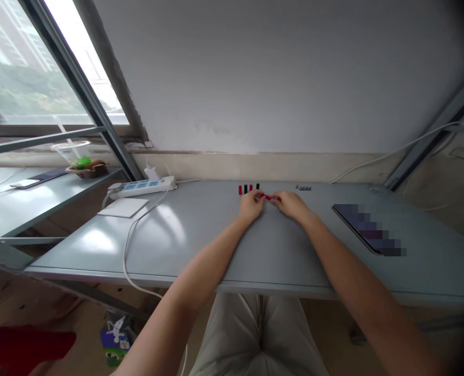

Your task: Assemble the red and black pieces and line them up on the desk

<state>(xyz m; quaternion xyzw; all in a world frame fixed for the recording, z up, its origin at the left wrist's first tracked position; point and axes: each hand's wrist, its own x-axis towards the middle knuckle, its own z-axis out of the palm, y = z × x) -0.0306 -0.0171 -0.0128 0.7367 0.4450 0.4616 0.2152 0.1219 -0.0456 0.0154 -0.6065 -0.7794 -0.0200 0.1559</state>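
So, left hand [251, 206]: we see it resting palm down on the desk, fingers curled in, their tips pinching one end of the piece between the hands.

Right hand [290, 204]: we see it closed in the same way, its fingertips on the other end of that piece. The grip is too small for us to judge how firm it is.

Held piece: a small red plastic piece [266, 197] lies almost level between the two hands, just above the desk; we cannot tell what it is.

Just beyond the hands: we count four small upright cylinders [248, 189] in a row, red and black in turn, and further right a short row of small dark parts [303, 188].

Desk: a grey table [185, 245], with a tablet [367, 230] lying to the right, its screen blurred.

Left end of the desk: we find a white power strip [141, 187], a white pad [123, 207] and a white cable [128, 256].

Beyond that: a window [32, 62] and a shelf [12, 203] holding a phone [39, 178] and a plastic cup [70, 151].
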